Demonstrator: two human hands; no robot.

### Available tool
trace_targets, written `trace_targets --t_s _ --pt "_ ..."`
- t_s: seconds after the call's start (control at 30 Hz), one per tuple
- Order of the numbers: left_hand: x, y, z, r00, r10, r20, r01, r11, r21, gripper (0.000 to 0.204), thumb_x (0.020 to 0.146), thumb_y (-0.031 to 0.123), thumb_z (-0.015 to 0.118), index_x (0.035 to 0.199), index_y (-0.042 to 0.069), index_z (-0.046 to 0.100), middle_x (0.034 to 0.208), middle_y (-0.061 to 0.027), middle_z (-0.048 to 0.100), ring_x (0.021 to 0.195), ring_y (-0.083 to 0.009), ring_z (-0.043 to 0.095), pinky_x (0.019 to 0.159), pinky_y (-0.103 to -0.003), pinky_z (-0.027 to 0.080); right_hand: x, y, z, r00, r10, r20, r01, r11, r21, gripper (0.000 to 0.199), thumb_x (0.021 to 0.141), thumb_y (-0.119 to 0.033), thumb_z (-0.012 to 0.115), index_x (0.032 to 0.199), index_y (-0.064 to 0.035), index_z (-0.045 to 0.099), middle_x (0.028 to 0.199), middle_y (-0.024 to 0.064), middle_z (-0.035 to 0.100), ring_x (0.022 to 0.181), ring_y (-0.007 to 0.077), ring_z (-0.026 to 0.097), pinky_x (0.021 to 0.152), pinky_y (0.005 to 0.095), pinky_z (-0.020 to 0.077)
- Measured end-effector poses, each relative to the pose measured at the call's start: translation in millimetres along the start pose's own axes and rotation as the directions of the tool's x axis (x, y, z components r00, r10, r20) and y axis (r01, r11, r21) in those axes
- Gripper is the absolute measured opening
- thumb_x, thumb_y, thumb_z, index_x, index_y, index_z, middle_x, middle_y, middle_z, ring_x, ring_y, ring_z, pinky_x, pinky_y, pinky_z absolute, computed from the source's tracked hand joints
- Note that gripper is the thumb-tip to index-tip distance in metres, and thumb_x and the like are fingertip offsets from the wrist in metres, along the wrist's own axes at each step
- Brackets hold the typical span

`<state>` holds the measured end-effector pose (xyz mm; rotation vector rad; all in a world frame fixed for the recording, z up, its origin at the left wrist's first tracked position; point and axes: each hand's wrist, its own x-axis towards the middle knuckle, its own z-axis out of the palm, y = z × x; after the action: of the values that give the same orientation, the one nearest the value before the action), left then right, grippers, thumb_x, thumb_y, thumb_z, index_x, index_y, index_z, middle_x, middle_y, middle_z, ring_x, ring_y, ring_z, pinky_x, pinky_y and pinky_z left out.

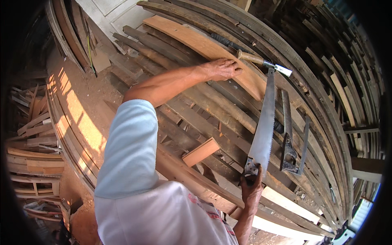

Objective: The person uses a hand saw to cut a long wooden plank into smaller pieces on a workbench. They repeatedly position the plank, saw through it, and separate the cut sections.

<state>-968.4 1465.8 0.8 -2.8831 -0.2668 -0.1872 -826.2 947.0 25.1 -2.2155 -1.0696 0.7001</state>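
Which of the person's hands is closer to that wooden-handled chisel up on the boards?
The left hand. It presses on the light plank right beside the chisel. The right hand is far below, gripping the handsaw by its handle.

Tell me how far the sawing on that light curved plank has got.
Done: nothing visibly cut through yet; the light curved wooden plank looks whole. In hand: the left hand steadies it, and the right hand grips the long steel handsaw, blade tip near the plank's edge. Left: apparently the whole cut.
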Motion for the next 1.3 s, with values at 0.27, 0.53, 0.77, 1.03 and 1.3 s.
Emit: trace_targets --t_s 0.27,0.53,0.77,1.03,1.3 --pt "-17 -11 -21 0.988 -0.052 0.146 0.085 0.971 -0.225 0.04 0.099 0.007 0.063 0.139 0.002 0.064 0.134 -0.0223 0.073 0.124 -0.0438 0.072 0.105 -0.053 0.06 -9 8 0 0.934 -0.266 -0.24 0.221 0.955 -0.198 0.079 0.084 -0.006 0.083 0.159 -0.0072 0.058 0.086 0.0085 0.072 0.075 0.022 0.068 0.077 0.0382 0.06" --pt "-61 -2 -78 0.964 -0.155 0.218 0.215 0.933 -0.29 0.038 0.11 0.011 0.062 0.148 0.007 0.062 0.151 -0.0198 0.066 0.138 -0.0408 0.064 0.117 -0.052 0.056 -11 7 -6 0.895 -0.157 -0.417 0.14 0.988 -0.071 0.061 0.086 -0.005 0.085 0.145 -0.0039 0.069 0.087 0.0061 0.07 0.086 0.0242 0.066 0.092 0.0418 0.0538" --pt "-102 1 -80 0.992 -0.106 0.074 0.125 0.932 -0.339 0.041 0.106 0.008 0.067 0.147 0.007 0.064 0.148 -0.0176 0.069 0.137 -0.0403 0.065 0.117 -0.051 0.057 3 11 -7 0.917 -0.188 -0.351 0.105 0.964 -0.243 0.05 0.093 -0.014 0.085 0.14 -0.0033 0.07 0.105 0.0113 0.074 0.102 0.032 0.069 0.108 0.0507 0.0476" --pt "-143 40 -139 0.982 -0.139 -0.128 0.079 0.917 -0.39 0.048 0.094 0.003 0.079 0.141 0.006 0.069 0.139 -0.0172 0.074 0.131 -0.0374 0.07 0.112 -0.05 0.06 -16 -64 -6 0.906 -0.278 -0.319 0.238 0.958 -0.16 0.076 0.089 -0.022 0.092 0.157 -0.0095 0.059 0.141 0.0198 0.066 0.133 0.0396 0.061 0.122 0.0548 0.041" --pt "-165 104 -174 0.954 -0.053 -0.294 -0.087 0.892 -0.443 0.053 0.082 0.0 0.086 0.133 0.005 0.072 0.134 -0.0166 0.077 0.127 -0.0354 0.072 0.109 -0.049 0.059 7 -150 22 0.69 -0.697 -0.194 0.625 0.709 -0.326 0.077 0.081 -0.005 0.087 0.154 -0.0079 0.062 0.145 0.0193 0.067 0.138 0.0404 0.062 0.116 0.0502 0.0507"
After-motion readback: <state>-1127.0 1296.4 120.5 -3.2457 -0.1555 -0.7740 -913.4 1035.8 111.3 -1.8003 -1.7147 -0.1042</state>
